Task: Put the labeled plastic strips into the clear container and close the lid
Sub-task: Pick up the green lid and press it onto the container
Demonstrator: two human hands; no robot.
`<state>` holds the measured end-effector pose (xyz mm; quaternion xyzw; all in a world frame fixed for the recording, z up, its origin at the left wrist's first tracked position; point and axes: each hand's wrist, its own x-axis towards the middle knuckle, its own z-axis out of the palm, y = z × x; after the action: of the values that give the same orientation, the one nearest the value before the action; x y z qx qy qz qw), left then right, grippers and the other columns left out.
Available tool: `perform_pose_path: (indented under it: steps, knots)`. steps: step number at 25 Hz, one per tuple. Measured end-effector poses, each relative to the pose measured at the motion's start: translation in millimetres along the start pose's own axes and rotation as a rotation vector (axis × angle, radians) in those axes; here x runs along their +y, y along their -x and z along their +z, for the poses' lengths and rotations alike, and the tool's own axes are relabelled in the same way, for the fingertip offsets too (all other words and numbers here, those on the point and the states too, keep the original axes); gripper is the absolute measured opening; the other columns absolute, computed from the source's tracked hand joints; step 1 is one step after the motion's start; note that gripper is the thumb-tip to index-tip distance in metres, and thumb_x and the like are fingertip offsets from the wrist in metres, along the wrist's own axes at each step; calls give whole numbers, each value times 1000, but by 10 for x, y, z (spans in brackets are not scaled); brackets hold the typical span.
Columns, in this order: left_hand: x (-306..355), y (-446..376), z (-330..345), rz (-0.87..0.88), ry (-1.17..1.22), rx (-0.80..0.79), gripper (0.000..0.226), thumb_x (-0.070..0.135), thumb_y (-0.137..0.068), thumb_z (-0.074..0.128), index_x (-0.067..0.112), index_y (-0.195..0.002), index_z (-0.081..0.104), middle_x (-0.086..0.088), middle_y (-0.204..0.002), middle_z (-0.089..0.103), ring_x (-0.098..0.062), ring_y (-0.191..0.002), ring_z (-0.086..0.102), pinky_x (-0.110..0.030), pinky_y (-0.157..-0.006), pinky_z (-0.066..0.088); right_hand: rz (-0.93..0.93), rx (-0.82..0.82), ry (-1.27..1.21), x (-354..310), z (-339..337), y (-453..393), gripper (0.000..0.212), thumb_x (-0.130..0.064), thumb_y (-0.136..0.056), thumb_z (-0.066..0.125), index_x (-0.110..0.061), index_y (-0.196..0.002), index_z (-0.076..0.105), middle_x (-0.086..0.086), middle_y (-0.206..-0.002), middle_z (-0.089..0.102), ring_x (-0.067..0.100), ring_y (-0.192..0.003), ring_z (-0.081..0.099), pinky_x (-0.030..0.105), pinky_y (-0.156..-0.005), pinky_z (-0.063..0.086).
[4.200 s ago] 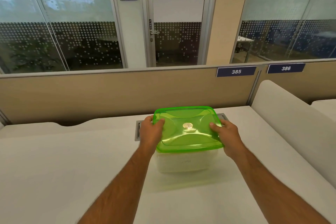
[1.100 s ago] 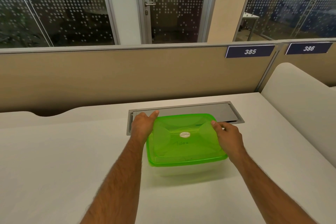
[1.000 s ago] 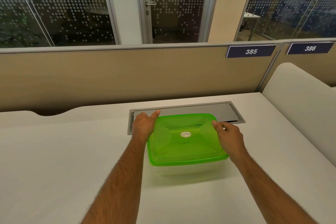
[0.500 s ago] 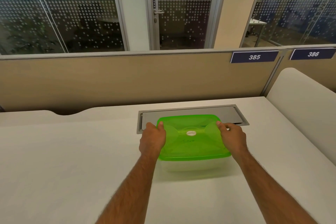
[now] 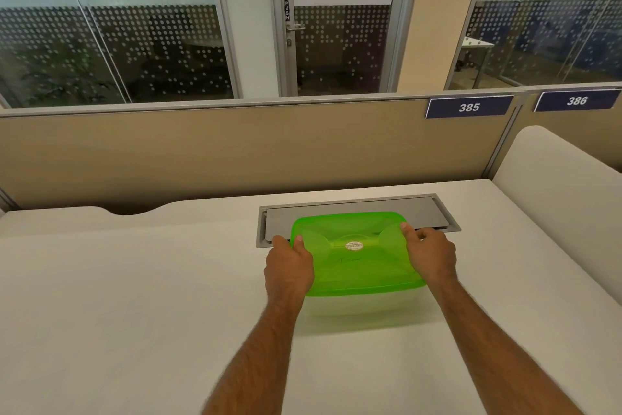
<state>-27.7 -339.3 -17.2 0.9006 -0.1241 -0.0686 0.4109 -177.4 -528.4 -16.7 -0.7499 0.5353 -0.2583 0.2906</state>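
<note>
Clear container (image 5: 361,308) under green lid (image 5: 356,266), left hand (image 5: 289,268) and right hand (image 5: 432,254) clamped on lid edges, white desk (image 5: 134,313)

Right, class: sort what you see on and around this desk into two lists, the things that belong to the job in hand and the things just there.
Part of the job:
- green lid, sitting on the box
- clear container
- left hand and right hand, one on each side of the lid

Just there:
- grey cable hatch in the desk
- number plates 385 and 386
- glass door
</note>
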Motion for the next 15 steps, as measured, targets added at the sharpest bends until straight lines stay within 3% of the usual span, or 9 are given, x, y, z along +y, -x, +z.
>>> perform_pose_path:
  steps: [7, 10, 12, 15]
  knots:
    - [-1, 13, -13, -3, 5, 0, 35, 40, -99, 41, 7, -102, 51, -20, -106, 66, -41, -97, 60, -40, -76, 43, -1, -3, -10, -18, -19, 9, 50, -53, -94, 50, -9, -78, 68, 15, -83, 69, 39, -90, 59, 37, -73, 40]
    - [-13, 4, -31, -25, -11, -28, 36, 43, -99, 41, 9, -103, 50, -18, -108, 66, -40, -99, 60, -38, -74, 40, 7, -28, -4, -6, -21, -4, 51, -55, -93, 49, -15, -64, 61, 7, -70, 62, 37, -82, 58, 35, -69, 38]
    - [-17, -37, -52, -41, -39, -61, 36, 45, -97, 41, 11, -104, 50, -15, -110, 65, -39, -100, 60, -37, -74, 40, 35, -86, 22, 7, -40, -53, 59, -57, -93, 46, -11, -59, 61, 4, -61, 58, 33, -73, 55, 35, -66, 38]
    - [-10, -174, -76, -54, -76, -110, 38, 49, -94, 44, 14, -104, 53, -12, -111, 65, -36, -101, 59, -38, -80, 44, 82, -188, 9, -29, -58, -211, 59, -55, -91, 51, -3, -67, 67, 11, -68, 64, 35, -74, 59, 40, -70, 48]
